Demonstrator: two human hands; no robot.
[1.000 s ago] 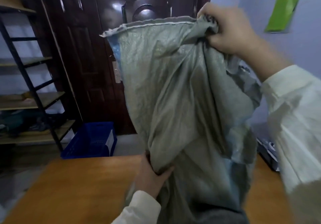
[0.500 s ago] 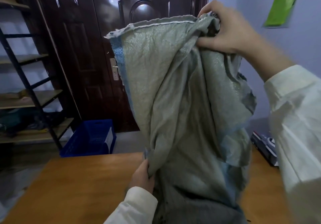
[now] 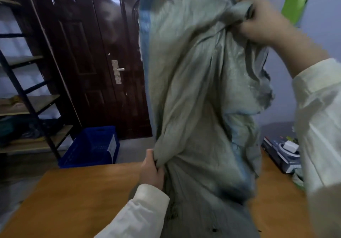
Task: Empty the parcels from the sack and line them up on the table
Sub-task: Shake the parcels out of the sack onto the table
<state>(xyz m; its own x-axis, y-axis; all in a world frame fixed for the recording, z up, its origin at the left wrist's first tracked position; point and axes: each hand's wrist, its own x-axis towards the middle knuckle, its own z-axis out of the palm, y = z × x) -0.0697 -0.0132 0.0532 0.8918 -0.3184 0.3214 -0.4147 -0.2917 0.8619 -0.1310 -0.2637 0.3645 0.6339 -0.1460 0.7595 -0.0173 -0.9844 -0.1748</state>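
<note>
Grey-green woven plastic, the sack (image 3: pixel 199 90) is hanging upright over the wooden table (image 3: pixel 73 200), its long axis running nearly straight up and down between the 2 hands. The right hand (image 3: pixel 263 20) is gripping a bunched corner at the top, fingers curled tight round the cloth, high above the table. The left hand (image 3: pixel 152 167) is pinching a fold of the sack's near side low down, just above the tabletop, thumb and fingers closed on the weave. So the sack is lying above and to the right of the left hand, and below and to the left of the right hand; the left hand is the nearer to the table.

The lower end of the sack is sagging toward the table's near edge, and I cannot tell which end is the mouth, nor whether any parcels are inside; none are showing on the table. The upper part looks slack, so any contents are probably sitting low.

To the left of the sack the tabletop is offering a broad stretch of wood for a row of parcels. To the right, the strip of table is narrower, and a dark box (image 3: pixel 280 154) is sitting just beyond its far right edge. Past the table's far edge a blue crate (image 3: pixel 92 147) is standing on the floor before a dark door (image 3: pixel 88 53), with a shelf rack (image 3: pixel 27 99) at the left.
</note>
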